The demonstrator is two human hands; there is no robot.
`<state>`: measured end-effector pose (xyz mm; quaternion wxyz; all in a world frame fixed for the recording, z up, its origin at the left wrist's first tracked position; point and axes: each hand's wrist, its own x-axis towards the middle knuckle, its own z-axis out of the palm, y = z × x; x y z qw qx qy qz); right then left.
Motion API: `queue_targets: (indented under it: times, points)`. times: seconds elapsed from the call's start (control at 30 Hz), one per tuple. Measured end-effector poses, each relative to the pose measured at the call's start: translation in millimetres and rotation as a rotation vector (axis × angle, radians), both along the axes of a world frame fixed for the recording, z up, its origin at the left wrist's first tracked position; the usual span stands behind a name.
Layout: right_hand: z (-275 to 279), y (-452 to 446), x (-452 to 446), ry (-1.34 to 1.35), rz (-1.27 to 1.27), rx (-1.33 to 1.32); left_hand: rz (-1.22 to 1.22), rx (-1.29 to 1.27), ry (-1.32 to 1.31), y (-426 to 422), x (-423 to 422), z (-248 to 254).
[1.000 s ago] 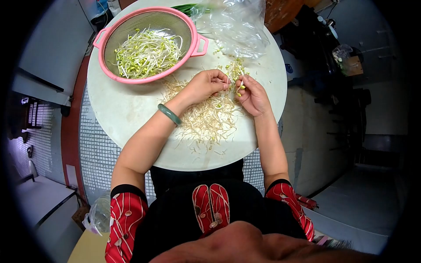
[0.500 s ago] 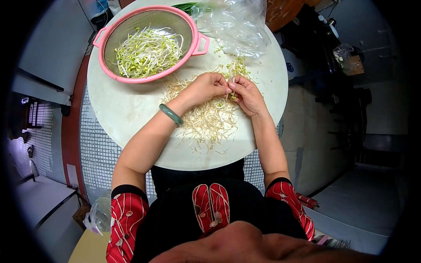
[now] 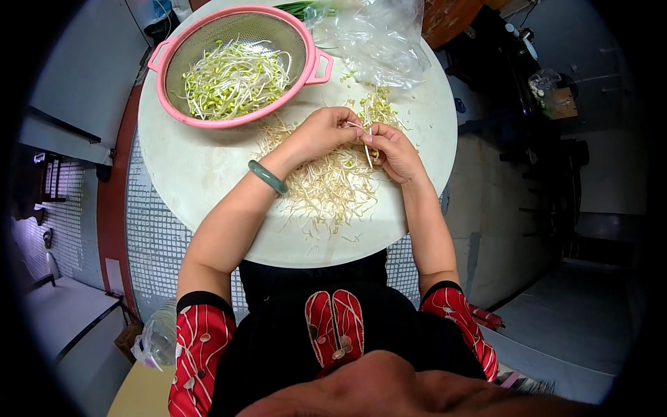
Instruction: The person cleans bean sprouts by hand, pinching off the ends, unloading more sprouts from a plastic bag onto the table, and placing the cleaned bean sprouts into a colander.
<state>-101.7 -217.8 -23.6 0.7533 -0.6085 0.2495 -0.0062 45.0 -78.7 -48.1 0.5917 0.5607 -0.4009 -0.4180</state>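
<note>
My left hand (image 3: pixel 325 132), with a green bangle (image 3: pixel 268 177) on its wrist, pinches a bean sprout between thumb and forefinger. Close against it, my right hand (image 3: pixel 394 153) is closed on bean sprouts (image 3: pixel 368 153), their pale stems showing between the fingers. Below both hands spreads a loose pile of thin, pale trimmings (image 3: pixel 332 191). Just beyond the right hand lies a small heap of yellow-headed sprouts (image 3: pixel 379 108). To the upper left, a pink-rimmed colander (image 3: pixel 236 125) holds a mound of white sprouts (image 3: pixel 240 80) with yellow-green heads.
Everything rests on a round, pale table (image 3: pixel 187 187). A clear plastic bag (image 3: pixel 379 42) and some green stalks (image 3: pixel 299 10) lie at its far side. A plastic-wrapped container (image 3: pixel 161 335) stands low on the left, beside a white-topped table (image 3: pixel 69 313).
The fingertips have shifted slightly, and a white sprout stem now shows more clearly, pointing down between the hands. The left wrist has moved a little to the left.
</note>
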Motion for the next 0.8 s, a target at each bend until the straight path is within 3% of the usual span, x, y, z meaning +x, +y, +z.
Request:
queue_targets:
  times: [0.17, 0.27, 0.37, 0.47, 0.57, 0.8]
  points:
    - [-0.4, 0.1, -0.9, 0.029, 0.013, -0.042, 0.002, 0.011, -0.034, -0.5, -1.2, -2.6]
    - [0.6, 0.3, -1.6, 0.027, 0.016, -0.061, 0.047, 0.116, -0.330, 6.4, -2.4, 11.8]
    - [-1.0, -3.0, -3.0, -0.033, -0.048, -0.024, 0.123, 0.037, -0.361, 4.9, -4.0, 3.6]
    - [-2.6, -6.2, -0.2, -0.159, -0.183, 0.053, -0.009, 0.122, 0.053, 2.3, -3.9, 3.0]
    - [-3.0, -8.7, 0.3, -0.237, -0.250, 0.083, -0.091, 0.109, 0.273, -1.7, -8.2, 0.2]
    - [-6.0, -7.7, 1.1, -0.325, -0.271, 0.099, -0.098, 0.098, 0.451, 0.7, -8.6, 7.7]
